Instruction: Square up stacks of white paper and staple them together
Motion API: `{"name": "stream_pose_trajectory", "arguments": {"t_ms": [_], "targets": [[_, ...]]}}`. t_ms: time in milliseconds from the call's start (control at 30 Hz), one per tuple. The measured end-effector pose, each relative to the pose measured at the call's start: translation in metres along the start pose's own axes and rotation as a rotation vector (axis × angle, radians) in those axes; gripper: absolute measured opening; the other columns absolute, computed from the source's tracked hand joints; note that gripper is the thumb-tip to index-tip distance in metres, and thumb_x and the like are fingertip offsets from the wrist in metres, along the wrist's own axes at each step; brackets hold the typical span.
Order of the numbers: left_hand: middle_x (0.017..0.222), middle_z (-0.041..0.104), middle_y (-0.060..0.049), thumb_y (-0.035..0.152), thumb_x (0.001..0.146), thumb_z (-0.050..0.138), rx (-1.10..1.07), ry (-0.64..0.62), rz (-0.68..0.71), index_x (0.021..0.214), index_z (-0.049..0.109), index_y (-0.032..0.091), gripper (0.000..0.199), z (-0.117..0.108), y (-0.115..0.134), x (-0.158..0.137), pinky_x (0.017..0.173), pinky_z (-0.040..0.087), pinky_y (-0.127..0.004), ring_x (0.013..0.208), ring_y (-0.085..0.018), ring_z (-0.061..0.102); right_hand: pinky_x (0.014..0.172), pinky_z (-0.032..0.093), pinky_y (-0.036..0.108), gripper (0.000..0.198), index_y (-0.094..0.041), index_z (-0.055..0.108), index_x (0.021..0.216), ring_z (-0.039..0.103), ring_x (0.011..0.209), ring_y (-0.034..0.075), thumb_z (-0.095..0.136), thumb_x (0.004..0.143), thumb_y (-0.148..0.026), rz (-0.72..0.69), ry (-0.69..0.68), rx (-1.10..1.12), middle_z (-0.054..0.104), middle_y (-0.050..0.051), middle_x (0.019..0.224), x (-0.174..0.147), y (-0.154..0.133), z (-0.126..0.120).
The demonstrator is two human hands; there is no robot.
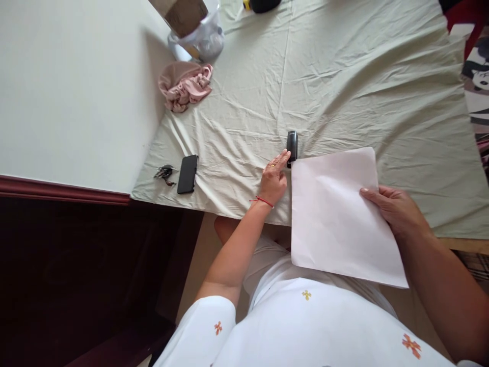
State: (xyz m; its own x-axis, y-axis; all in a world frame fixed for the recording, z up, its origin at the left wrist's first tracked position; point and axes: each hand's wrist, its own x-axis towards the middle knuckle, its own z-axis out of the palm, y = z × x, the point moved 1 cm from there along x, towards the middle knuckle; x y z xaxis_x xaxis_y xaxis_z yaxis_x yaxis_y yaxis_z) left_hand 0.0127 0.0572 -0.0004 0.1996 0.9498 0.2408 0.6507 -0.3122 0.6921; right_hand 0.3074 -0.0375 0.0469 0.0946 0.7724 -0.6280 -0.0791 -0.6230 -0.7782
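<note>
While the right hand (399, 208) pinches the paper (336, 219) by one edge, we find the left hand (274, 177) with fingers extended onto the stapler (292, 139); whether they grip it, we cannot tell. The paper lies to the stapler's near right, one corner just beside it. We judge the step to be positioning; the next move calls for steady alignment at that corner. We note faint marking atop the stapler, too small to read.
</note>
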Motion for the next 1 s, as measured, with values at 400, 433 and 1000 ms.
{"name": "stream_pose_trajectory", "arguments": {"t_ms": [400,433,1000], "targets": [[0.131,0.075,-0.013,0.072,0.090,0.057,-1.134,0.116,-0.473,0.123,0.070,0.022,0.062,-0.018,0.028,-0.047,0.102,0.057,-0.041,0.128,-0.029,0.068,0.045,0.053,0.024,0.030,-0.024,0.081,0.083,0.065,0.052,0.015,0.095,0.059,-0.035,-0.128,0.067,0.325,0.077,0.001,0.072,0.004,-0.014,-0.002],[0.127,0.076,-0.012,0.075,0.088,0.057,-1.214,0.115,-0.503,0.119,0.072,0.022,0.063,-0.019,0.028,-0.049,0.103,0.057,-0.042,0.128,-0.030,0.068,0.047,0.053,0.023,0.032,-0.023,0.081,0.083,0.065,0.054,0.014,0.096,0.057,-0.035,-0.164,0.033,0.339,0.077,0.001,0.072,0.011,-0.019,0.005],[0.086,0.080,0.000,0.035,0.065,0.096,-1.153,0.210,-0.495,0.084,0.076,0.019,0.032,0.007,0.013,-0.064,0.081,0.059,-0.028,0.078,-0.012,0.072,0.059,0.057,0.027,0.034,-0.023,0.079,0.097,0.067,0.067,0.014,0.092,0.070,-0.038,-0.603,-0.115,0.178,0.077,0.000,0.087,0.085,-0.011,0.032]]}}
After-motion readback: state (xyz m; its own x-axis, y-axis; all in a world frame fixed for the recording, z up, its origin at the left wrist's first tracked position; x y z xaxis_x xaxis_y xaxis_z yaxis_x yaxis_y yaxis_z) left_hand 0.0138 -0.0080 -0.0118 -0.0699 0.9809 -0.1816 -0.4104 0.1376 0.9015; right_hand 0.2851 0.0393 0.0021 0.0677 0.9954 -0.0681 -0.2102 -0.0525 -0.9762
